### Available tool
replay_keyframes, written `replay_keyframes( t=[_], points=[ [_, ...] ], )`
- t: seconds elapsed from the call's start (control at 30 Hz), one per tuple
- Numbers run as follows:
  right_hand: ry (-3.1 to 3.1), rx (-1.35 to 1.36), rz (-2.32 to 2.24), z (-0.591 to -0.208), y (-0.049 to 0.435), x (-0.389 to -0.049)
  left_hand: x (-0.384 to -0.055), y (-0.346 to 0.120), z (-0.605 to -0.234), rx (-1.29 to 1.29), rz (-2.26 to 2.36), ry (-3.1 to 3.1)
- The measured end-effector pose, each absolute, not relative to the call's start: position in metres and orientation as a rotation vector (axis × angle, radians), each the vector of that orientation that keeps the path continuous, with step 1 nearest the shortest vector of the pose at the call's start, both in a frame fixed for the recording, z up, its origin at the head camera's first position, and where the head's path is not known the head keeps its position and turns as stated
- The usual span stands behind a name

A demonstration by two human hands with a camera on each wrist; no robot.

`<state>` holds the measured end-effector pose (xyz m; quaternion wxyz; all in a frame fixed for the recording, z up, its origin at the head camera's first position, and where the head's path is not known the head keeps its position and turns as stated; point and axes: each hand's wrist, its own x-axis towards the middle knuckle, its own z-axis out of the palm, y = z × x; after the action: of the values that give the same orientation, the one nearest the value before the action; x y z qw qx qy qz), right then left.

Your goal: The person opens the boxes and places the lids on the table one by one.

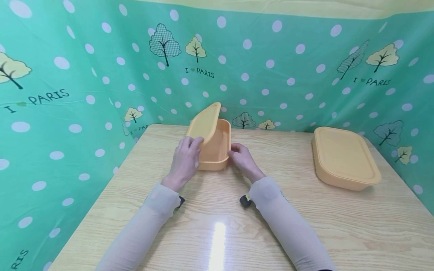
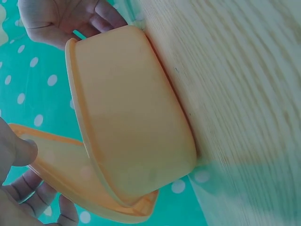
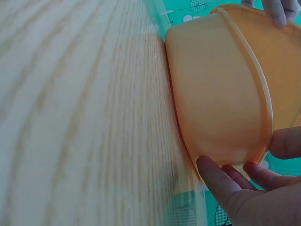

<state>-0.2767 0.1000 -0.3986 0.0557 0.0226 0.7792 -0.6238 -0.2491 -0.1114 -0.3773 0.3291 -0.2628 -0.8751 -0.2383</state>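
Note:
A light orange plastic food container (image 1: 222,165) stands at the back left of the table, its inside partly visible. My left hand (image 1: 185,158) pinches the near edge of its lid (image 1: 203,122), which tilts up over the left side of the container. In the left wrist view the thumb and fingers lie on opposite faces of the lid (image 2: 61,155). At the container's right side is my right hand (image 1: 243,160). Its thumb is at the rim, and its curled fingers (image 3: 218,181) bear on the outer wall, as the right wrist view shows.
A second light orange container (image 1: 346,158), with its lid on, sits at the right of the wooden table (image 1: 271,233). Behind and to the left hangs a green curtain (image 1: 271,94) with white dots and tree prints.

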Motion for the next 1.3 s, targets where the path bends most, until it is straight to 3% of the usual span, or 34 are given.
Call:
replay_keyframes(
  t=[1.3],
  points=[
    [2.291,0.081,-1.944,-0.397,0.1,-0.275,-0.248,-0.128,-0.375,-0.58,-0.939,-2.17]
  ],
)
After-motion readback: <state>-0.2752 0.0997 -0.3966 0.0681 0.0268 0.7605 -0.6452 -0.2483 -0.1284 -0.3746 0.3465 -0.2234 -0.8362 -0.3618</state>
